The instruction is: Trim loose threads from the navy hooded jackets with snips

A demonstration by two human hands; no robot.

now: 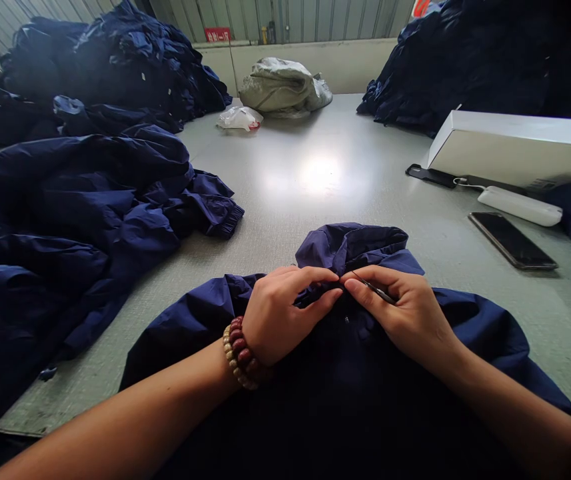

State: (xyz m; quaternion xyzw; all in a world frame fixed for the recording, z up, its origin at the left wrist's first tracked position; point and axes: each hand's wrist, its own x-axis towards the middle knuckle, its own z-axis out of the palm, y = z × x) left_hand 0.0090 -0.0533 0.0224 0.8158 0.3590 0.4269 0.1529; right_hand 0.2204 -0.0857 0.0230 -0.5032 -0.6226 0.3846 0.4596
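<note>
A navy jacket [355, 400] lies spread in front of me, its bunched hood or collar part [352, 243] pointing away. At the base of that part, my left hand [288, 310] pinches the fabric between thumb and index finger; two bead bracelets circle its wrist. Close against it, my right hand [400, 307] is closed, with its thumb and index fingertips at the same spot on the cloth. A slim dark pointed tool [379, 292] is held in the right fingers, its tip toward the upper left. The exact kind of tool cannot be made out.
Another navy garment [90, 213] covers the table's left side. Piles of navy clothing rise at the back left [110, 63] and back right [485, 60]. A white box [515, 147], a white corded device [520, 205] and a phone [512, 240] lie right. Far back sits a sack [278, 87].
</note>
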